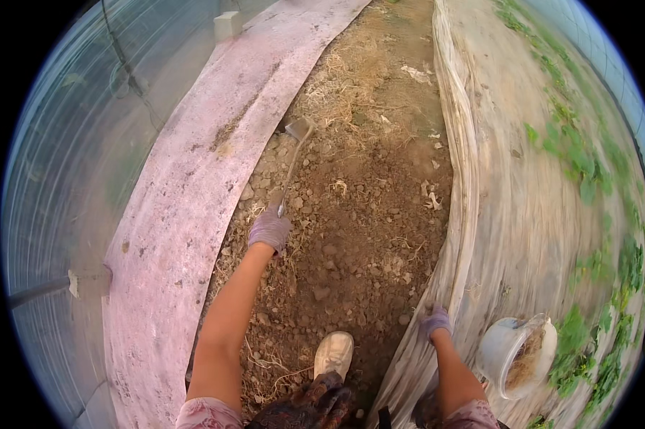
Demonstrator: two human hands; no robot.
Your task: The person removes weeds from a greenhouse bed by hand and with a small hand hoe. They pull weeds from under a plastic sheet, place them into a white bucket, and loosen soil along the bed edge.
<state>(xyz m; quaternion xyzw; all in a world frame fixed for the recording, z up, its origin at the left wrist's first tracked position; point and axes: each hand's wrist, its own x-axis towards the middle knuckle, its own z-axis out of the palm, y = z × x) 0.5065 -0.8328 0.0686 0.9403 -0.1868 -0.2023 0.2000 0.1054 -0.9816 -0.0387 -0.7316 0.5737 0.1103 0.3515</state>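
Note:
My left hand (270, 229), in a purple glove, grips the handle of a hoe (292, 169). The hoe reaches forward, its metal blade (299, 128) down at the soil beside the pink ground sheet (193, 161). Under and around the tool lies a strip of broken brown soil (349, 241) with clods and dry roots. Over on the right, my right hand (435, 324), gloved in purple too, is at the bunched edge of a pale plastic film (456, 257). Whether its fingers grip the film is too blurred to tell.
A white bucket (494, 348) with dry plant matter inside stands tilted on the film at lower right. Green plants (580, 155) grow along the right. A clear plastic greenhouse wall (86, 150) and pale blocks (89, 282) border the left. My shoe (334, 354) stands on the soil.

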